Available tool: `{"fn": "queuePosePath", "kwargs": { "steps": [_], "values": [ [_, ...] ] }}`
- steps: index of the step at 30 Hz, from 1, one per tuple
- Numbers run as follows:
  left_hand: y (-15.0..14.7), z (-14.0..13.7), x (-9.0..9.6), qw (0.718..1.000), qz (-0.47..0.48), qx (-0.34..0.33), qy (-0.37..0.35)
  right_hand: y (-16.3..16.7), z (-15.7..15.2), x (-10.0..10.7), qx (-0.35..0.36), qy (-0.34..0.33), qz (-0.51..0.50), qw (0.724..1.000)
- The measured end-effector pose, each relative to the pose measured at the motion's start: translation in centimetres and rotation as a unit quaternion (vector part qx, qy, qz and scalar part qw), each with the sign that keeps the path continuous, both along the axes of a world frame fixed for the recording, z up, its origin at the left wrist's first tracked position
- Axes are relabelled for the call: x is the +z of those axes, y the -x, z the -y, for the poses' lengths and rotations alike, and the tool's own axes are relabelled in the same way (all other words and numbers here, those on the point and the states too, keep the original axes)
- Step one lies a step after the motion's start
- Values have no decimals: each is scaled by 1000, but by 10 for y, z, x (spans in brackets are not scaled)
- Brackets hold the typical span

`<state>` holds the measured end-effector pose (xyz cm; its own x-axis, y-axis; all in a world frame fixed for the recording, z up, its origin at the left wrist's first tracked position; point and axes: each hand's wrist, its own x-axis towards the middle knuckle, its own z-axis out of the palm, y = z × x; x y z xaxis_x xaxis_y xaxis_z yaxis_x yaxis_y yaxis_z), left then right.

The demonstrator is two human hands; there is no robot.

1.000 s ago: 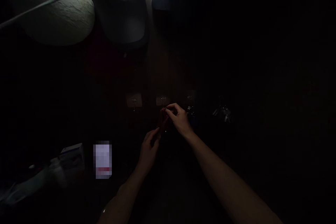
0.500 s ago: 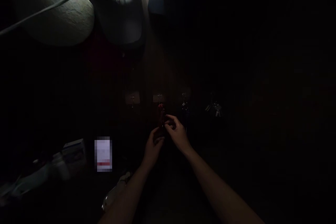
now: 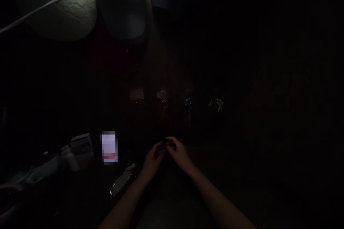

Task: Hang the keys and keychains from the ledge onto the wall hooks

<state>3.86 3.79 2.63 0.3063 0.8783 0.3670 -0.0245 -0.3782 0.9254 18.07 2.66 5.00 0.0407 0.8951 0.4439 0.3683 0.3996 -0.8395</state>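
The scene is very dark. My left hand (image 3: 152, 158) has loosely curved fingers held apart, with nothing visible in them. Close beside it, my right hand (image 3: 179, 153) is in a similar pose, thumb and fingers apart; whether the fingertips of the two hands touch is too dim to tell. Just above them a red cord-like bundle (image 3: 165, 109) hangs from a small hook (image 3: 162, 93). A dark bluish bundle (image 3: 188, 107) hangs to its right. Farther right is a bunch of keys (image 3: 219, 105).
Caps hang at the top: a pale cap (image 3: 64, 14) and a grey cap (image 3: 123, 14), with a cord (image 3: 48, 4) across. Lower left are a box (image 3: 82, 150), a white bottle (image 3: 70, 159), a blurred-out bright rectangle (image 3: 109, 146) and a shiny pale object (image 3: 123, 180).
Both hands have come down and away from the red bundle, which now hangs untouched on its hook. The view has shifted slightly.
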Motion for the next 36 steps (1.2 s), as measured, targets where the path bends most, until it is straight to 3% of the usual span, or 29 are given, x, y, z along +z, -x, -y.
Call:
{"fn": "queuePosePath", "kwargs": {
  "steps": [8,15,22,29,32,36],
  "values": [
    [44,27,-19,980,-181,69,-54,11,14,-33,37,46,41,997],
    [74,46,-11,959,-250,101,-90,16,17,-60,17,56,63,996],
    [113,47,-26,901,-314,245,-171,18,22,-66,19,44,93,995],
    [121,53,-24,859,-395,307,-106,18,25,-68,18,40,98,994],
    [121,53,-27,863,-398,305,-69,17,25,-68,22,41,97,994],
    [120,52,-34,891,-362,269,-47,17,28,-64,30,48,94,994]
  ]
}}
